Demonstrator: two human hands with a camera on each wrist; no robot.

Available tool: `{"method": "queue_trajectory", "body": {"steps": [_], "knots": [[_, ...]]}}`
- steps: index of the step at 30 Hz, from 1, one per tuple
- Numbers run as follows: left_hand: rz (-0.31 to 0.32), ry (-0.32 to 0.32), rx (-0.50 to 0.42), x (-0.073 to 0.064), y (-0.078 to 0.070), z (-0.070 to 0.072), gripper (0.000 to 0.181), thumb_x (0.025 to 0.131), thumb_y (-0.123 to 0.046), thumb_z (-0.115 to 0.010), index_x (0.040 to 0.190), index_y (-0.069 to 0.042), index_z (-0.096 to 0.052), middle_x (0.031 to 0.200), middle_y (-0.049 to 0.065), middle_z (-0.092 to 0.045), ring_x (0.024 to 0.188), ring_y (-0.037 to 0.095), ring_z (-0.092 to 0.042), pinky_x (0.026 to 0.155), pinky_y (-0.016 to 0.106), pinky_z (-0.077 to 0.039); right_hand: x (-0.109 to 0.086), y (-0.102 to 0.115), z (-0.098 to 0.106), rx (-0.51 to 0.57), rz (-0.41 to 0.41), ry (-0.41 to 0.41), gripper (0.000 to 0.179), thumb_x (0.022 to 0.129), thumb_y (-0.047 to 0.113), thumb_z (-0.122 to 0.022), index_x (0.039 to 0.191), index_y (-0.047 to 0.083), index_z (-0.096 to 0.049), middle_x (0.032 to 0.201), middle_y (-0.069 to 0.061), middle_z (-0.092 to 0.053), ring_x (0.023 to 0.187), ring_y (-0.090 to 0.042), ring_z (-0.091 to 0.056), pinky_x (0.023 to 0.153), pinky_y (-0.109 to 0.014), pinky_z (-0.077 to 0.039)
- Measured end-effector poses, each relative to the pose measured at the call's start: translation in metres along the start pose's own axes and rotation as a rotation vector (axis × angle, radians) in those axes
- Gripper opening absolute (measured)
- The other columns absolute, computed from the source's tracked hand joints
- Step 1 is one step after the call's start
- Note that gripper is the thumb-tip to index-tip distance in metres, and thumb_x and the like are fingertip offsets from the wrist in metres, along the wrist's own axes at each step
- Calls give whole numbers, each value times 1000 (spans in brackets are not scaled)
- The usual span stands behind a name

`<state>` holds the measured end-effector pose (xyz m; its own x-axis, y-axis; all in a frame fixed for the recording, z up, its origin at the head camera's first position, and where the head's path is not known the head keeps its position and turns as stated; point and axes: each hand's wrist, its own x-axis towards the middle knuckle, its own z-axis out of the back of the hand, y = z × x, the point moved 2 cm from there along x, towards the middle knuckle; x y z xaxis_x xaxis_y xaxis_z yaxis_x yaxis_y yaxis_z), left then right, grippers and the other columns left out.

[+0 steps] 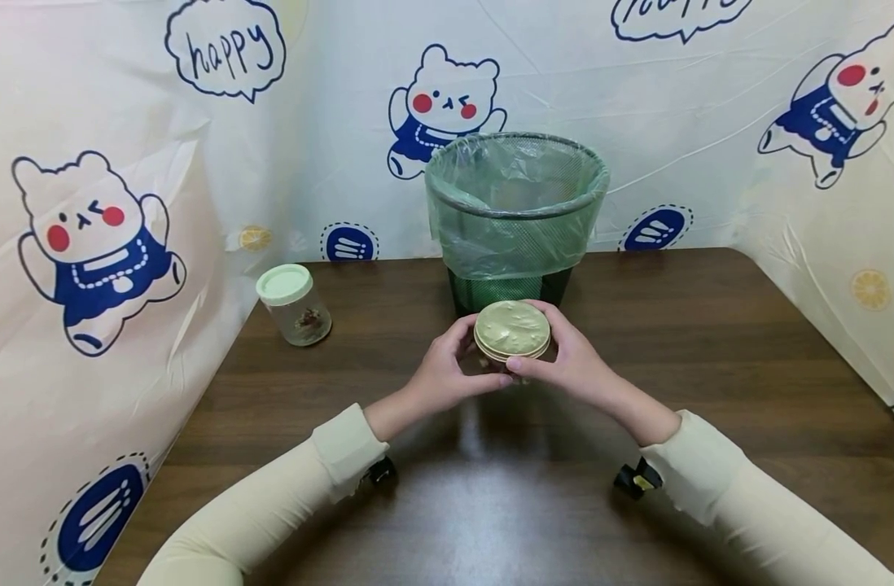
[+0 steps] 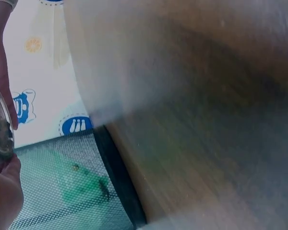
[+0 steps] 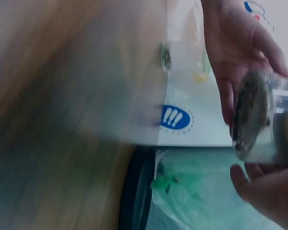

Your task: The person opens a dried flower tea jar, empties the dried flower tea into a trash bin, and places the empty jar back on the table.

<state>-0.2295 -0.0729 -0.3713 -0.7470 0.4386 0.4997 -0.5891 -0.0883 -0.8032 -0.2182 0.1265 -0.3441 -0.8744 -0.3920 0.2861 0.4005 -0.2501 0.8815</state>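
A green-lidded jar [image 1: 295, 304] stands left of a lined mesh bin [image 1: 515, 213].

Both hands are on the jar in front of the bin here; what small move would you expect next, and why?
Probably a twist of the lid to loosen it. The right hand grips the lid's rim while the left hand holds the clear jar below it, and the lid looks fully seated. The jar sits just in front of the lined mesh wastebasket with dark contents inside, so opening seems the likely step.
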Motion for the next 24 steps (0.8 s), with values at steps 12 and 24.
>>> {"method": "queue_trajectory", "body": {"steps": [12,24], "knots": [[64,83,-73,6,3,5,73,74,3,-80,136,2,-44,131,14,-55,119,20,-56,99,34,-44,15,-14,14,133,128,232,73,88,23,-73,145,4,-32,138,-14,-45,121,-23,-46,98,-26,-41],[83,70,-114,12,3,5,72,74,4,-80,137,2,-44,131,15,-55,120,22,-55,100,36,-43,17,-15,20,214,189,223,80,86,31,-74,146,0,-30,139,-18,-44,122,-20,-47,97,-27,-42]]}}
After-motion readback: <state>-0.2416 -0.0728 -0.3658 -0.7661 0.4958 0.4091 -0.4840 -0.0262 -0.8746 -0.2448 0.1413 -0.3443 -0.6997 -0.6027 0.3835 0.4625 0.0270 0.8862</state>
